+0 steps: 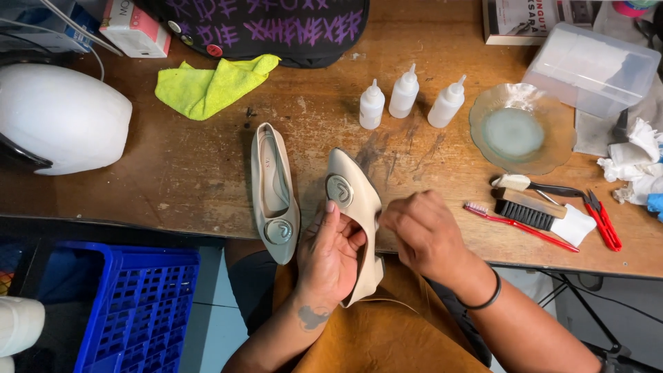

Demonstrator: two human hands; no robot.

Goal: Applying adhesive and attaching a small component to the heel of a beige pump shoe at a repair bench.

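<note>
A worn wooden table (pixel 207 173) carries a beige flat shoe (pixel 274 190), a yellow-green cloth (pixel 207 86), three small white squeeze bottles (pixel 404 100) and a glass dish (pixel 521 128). To the right lie a red toothbrush (pixel 518 226), a black-bristled brush (pixel 528 211), red-handled pliers (pixel 604 221) and crumpled white rags (pixel 635 162). A white helmet (pixel 59 117) rests at the left end, a clear plastic box (pixel 590 69) at the far right.

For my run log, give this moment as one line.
left hand: holds beige shoe | right hand: touching its side | second shoe: on table
</note>
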